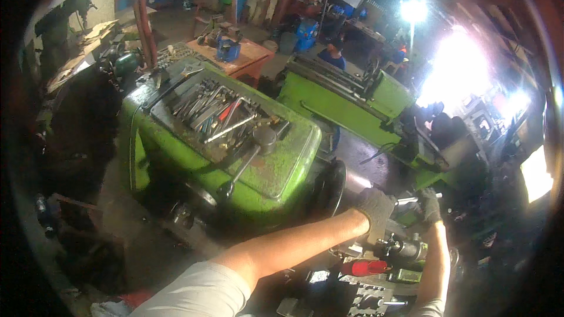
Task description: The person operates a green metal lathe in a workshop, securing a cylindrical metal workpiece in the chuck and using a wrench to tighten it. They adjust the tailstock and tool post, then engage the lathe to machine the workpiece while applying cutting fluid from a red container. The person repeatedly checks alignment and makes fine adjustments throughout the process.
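Observation:
My left hand (377,208), in a grey work glove, is closed at the near end of a shiny metal bar (406,201). My right hand (432,206), gloved too, wraps round the same bar farther right, and a short end pokes out beyond it. Just left of my left hand is the dark round chuck (336,188) of a green lathe, with a bright metallic surface (356,182) between them. Below my hands lies the lathe carriage (408,249) with its metal fittings. The gloves hide part of the bar.
Loose tools (217,111) cover the green headstock (282,167), including a hex-bent bar. A red object (365,267) lies near the carriage. Behind stand another green machine (341,97), an orange table (249,61) and a person (333,56). Strong light glares at right.

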The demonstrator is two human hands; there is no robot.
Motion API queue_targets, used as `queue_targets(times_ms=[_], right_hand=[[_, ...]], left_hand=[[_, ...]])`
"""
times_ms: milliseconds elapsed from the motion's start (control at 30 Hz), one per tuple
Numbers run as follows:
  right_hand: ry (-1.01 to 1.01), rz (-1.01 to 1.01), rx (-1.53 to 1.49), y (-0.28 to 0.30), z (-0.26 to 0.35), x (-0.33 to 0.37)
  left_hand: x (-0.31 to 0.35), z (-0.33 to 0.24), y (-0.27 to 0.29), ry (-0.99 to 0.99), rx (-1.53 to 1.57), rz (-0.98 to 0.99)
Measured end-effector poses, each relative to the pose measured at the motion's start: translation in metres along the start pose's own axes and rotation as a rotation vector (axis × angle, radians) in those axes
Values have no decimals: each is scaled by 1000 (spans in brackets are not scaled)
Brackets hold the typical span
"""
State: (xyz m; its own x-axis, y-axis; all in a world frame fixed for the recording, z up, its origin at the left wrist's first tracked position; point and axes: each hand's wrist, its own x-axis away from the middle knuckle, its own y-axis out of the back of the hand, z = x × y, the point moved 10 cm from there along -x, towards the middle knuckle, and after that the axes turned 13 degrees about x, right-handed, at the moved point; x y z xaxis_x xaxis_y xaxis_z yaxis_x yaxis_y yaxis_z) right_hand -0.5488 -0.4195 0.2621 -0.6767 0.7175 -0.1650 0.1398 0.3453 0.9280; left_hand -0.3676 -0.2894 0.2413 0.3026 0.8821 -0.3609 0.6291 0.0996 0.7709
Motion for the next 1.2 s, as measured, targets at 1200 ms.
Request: queue_targets(times_ms=[1200], right_hand=[[-38,-81,-136,-54,-109,-26]], left_hand=[[4,26,41,660,-594,-30]])
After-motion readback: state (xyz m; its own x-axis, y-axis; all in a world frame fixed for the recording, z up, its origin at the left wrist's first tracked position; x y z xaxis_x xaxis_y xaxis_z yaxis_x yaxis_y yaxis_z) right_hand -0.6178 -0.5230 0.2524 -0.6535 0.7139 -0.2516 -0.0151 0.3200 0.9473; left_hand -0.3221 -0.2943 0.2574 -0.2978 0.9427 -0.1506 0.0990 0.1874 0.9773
